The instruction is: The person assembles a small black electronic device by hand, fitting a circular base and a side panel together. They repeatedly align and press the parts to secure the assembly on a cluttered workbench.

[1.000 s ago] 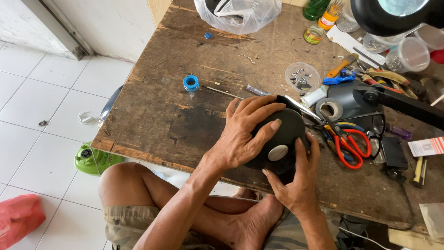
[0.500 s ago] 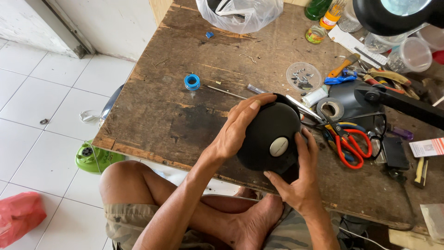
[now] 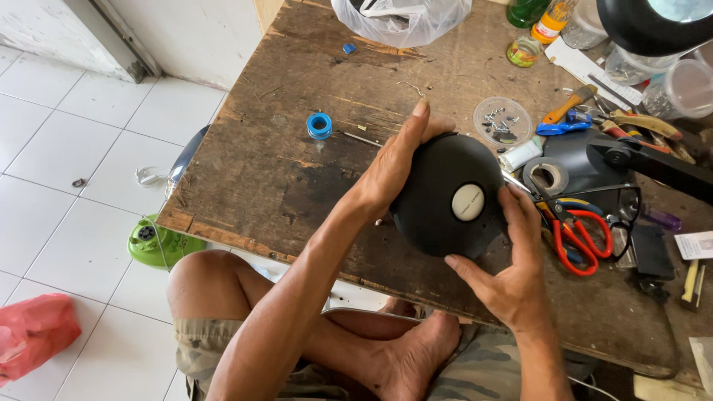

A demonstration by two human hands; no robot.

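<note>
Black and round, the cover (image 3: 445,197) sits right in the middle of the action, held up just above the worn wooden table (image 3: 297,163) with its pale oval badge facing the camera. Left hand (image 3: 397,167) is spread across the cover's far-left edge, fingers reaching over the top rim, palm pressed against the side. Right hand (image 3: 512,267) cups it from below and from the right, thumb under the lower edge, fingers riding up the right side. So both hands are grasping the cover, neither one clenched tight, more of a steadying, turning sort of hold.

By the look of it, this is the inspecting or positioning step: the cover is being handled and lined up, not yet set down or fitted to anything. Any next move would call for keeping that two-handed grip even, since the piece is wide and smooth, and for clearing the clutter close by on the right. Red-handled scissors (image 3: 575,234) lie just beside the right hand, a roll of tape (image 3: 549,177) near the cover's upper right, a small clear dish of screws (image 3: 503,121) beyond it. A blue ring (image 3: 319,125) sits well apart on the left.
</note>
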